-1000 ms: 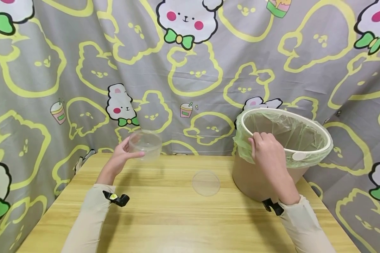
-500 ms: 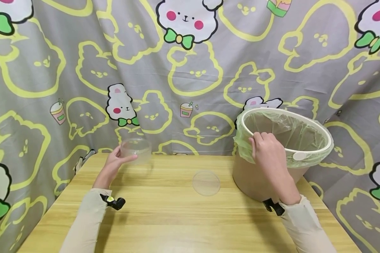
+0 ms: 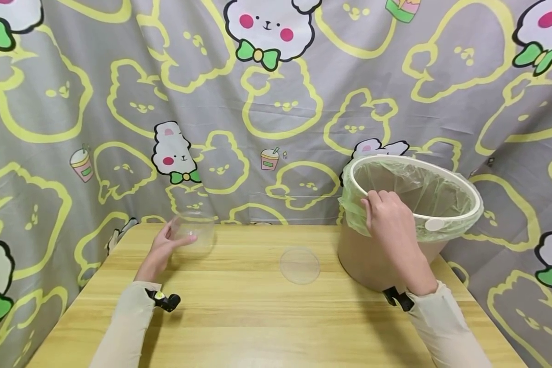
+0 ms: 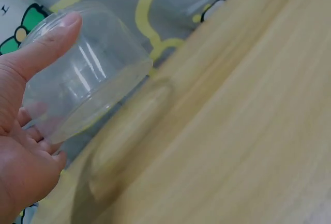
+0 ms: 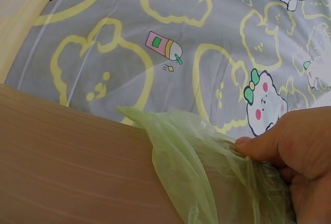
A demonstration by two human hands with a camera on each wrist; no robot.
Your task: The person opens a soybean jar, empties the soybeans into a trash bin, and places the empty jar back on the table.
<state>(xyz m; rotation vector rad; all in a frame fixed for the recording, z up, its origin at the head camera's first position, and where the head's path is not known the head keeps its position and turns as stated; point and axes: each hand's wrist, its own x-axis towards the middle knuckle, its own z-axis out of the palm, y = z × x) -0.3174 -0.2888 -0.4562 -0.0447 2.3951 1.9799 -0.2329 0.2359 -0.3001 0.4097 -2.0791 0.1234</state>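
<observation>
My left hand [image 3: 164, 247] grips a clear round plastic tub [image 3: 194, 231] at the back left of the table. In the left wrist view the thumb lies along the near side of the tub [image 4: 98, 69], and a shadow falls on the wood below it. At the right, my right hand [image 3: 391, 214] pinches the white rim of a beige trash bin [image 3: 372, 263] lined with a pale green bag [image 3: 356, 204]. Seen from the right wrist, the thumb presses on the bag [image 5: 181, 162] at the edge. The bin's bottom is out of sight.
A clear flat disc, like a lid [image 3: 300, 266], lies on the wooden table [image 3: 257, 317] between the tub and the bin. A grey curtain [image 3: 294, 117] with cartoon prints hangs right behind the table's back edge and along both sides.
My left hand has lowered the tub toward the table and shifted it a little left. The right hand stays on the bin rim, and the disc lies where it was.
</observation>
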